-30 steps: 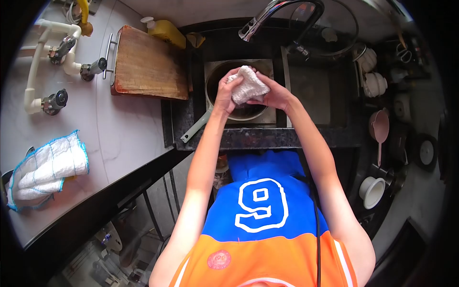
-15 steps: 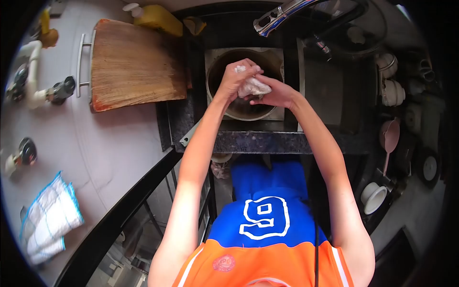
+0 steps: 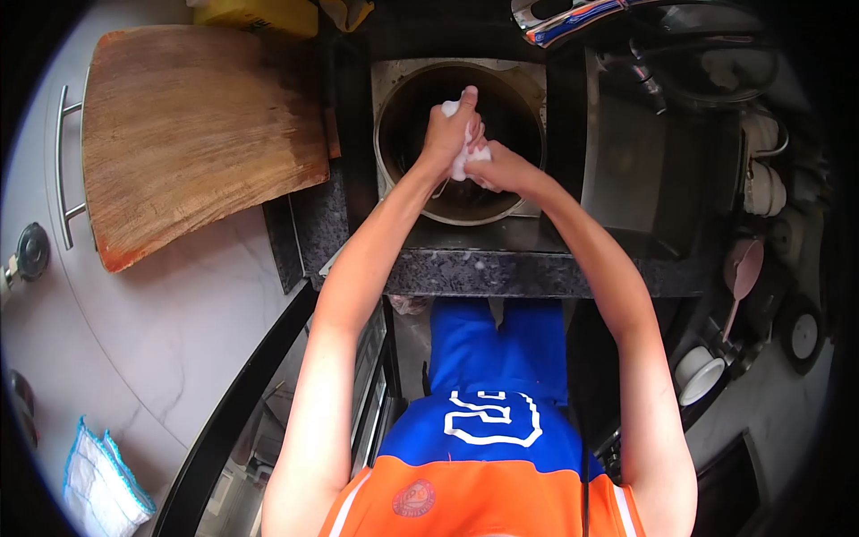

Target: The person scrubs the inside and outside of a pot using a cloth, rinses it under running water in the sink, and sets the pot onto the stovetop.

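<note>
My left hand (image 3: 447,136) and my right hand (image 3: 505,168) are pressed together over a large round metal pot (image 3: 407,112) set in the left sink basin. Both sets of fingers squeeze a white, wet-looking crumpled wad (image 3: 462,165). White shows between the palms and beside my left thumb, which points up and away. Whether the wad is a cloth or something else covered in lather, I cannot tell. Most of my right fingers are hidden behind the wad and the left hand. The pot's inside looks dark.
Left of the sink leans a wooden board (image 3: 206,143). A chrome faucet (image 3: 573,22) hangs over the back. The second basin (image 3: 631,170) is on the right, with white cups (image 3: 763,188) and a pink ladle (image 3: 743,268) beyond. Dark stone edging (image 3: 483,271) runs along the front.
Both hands have tightened around the white wad, and my left thumb now sticks up. The camera view has shifted, so the board appears larger and the pot more fully visible.
</note>
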`<state>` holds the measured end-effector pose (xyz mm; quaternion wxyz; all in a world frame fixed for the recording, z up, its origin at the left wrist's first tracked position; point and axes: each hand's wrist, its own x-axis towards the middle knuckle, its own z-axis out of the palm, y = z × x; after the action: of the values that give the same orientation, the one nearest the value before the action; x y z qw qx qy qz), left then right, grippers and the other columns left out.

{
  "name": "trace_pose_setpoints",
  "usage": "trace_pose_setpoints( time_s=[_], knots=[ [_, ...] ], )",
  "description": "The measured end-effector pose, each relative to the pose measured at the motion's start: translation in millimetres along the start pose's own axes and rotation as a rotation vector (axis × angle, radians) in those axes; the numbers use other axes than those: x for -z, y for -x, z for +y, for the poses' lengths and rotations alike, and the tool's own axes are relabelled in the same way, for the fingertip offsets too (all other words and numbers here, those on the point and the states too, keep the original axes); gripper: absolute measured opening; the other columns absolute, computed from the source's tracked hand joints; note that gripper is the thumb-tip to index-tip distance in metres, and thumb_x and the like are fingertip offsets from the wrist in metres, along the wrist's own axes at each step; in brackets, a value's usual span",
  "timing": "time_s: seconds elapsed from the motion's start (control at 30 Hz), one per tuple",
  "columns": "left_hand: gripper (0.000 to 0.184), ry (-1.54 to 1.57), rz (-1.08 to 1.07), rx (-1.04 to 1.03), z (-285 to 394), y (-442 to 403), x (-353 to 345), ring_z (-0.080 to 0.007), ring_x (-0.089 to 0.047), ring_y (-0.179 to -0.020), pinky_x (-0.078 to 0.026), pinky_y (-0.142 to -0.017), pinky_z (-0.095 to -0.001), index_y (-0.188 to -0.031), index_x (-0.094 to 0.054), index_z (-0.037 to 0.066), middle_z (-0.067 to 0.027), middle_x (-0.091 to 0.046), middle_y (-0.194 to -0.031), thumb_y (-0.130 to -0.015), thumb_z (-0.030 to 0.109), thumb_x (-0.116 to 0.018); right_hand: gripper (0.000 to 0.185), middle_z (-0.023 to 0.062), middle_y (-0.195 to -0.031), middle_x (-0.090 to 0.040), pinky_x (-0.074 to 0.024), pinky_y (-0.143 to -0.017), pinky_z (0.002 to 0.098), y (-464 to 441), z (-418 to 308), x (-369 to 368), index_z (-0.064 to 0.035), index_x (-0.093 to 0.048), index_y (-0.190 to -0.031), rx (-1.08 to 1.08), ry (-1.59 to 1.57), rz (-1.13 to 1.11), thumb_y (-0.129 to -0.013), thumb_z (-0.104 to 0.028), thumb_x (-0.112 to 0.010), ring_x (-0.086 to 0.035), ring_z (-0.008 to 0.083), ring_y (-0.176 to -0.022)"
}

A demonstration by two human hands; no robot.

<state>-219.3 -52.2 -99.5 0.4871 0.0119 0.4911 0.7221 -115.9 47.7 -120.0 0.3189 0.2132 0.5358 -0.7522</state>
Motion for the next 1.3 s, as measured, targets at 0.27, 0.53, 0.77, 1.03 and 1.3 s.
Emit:
trace_pose_setpoints(
  time_s=[0.27,0.53,0.77,1.03,1.3],
  knots=[
    [0.052,-0.134,0.394,-0.002,-33.3,-19.7,17.0,-0.0134,-0.037,-0.037,-0.031,-0.038,-0.0293,-0.060,-0.045,0.004,-0.0033,-0.041,-0.048,-0.098,0.039,-0.048,0.027,0.0267,-0.083,-0.064,-0.0494,-0.076,0.0453,-3.9,7.3,-45.8,0.0037,-0.062,-0.096,0.152,0.897,0.596,-0.080,-0.017,-0.064,-0.062,0.0426,-0.085],
    [0.044,-0.630,0.226,-0.278,-50.4,32.0,44.3,-0.0144,-0.060,-0.082,-0.048,-0.074,-0.0273,-0.105,-0.057,-0.007,-0.0108,-0.063,-0.088,-0.082,0.027,-0.072,0.033,0.0204,-0.092,-0.065,-0.0505,-0.072,0.0395,0.3,36.3,-42.5,0.0063,-0.056,-0.113,0.458,0.483,0.585,-0.085,-0.011,-0.059,-0.063,0.0352,-0.079],
    [0.026,-0.580,0.030,0.042,-49.9,58.0,65.0,-0.0094,-0.059,-0.068,-0.048,-0.066,-0.0279,-0.100,-0.062,-0.008,-0.0069,-0.067,-0.081,-0.091,0.016,-0.061,0.035,0.0096,-0.093,-0.064,-0.0517,-0.063,0.0265,7.4,62.5,-52.7,0.0042,-0.053,-0.117,0.319,-0.428,0.415,-0.099,-0.024,-0.044,-0.065,0.0150,-0.078],
    [0.027,-0.867,-0.169,-0.007,-38.6,58.0,65.3,-0.0163,-0.057,-0.071,-0.046,-0.066,-0.0319,-0.097,-0.058,-0.007,-0.0164,-0.061,-0.080,-0.091,0.020,-0.060,0.039,0.0100,-0.112,-0.062,-0.0531,-0.081,0.0295,5.0,50.5,-27.1,-0.0012,-0.051,-0.123,0.006,-0.553,0.169,-0.092,-0.024,-0.060,-0.062,0.0171,-0.099],
    [0.059,-1.841,0.380,-0.448,-15.4,119.1,92.5,-0.0368,-0.061,-0.087,-0.049,-0.077,-0.0419,-0.113,-0.051,-0.001,-0.0194,-0.062,-0.088,-0.073,0.033,-0.076,0.035,0.0134,-0.113,-0.060,-0.0460,-0.088,0.0388,-100.7,27.9,65.3,-0.0111,-0.059,-0.121,0.720,0.803,0.681,-0.086,-0.010,-0.057,-0.057,0.0287,-0.102]
  ],
)
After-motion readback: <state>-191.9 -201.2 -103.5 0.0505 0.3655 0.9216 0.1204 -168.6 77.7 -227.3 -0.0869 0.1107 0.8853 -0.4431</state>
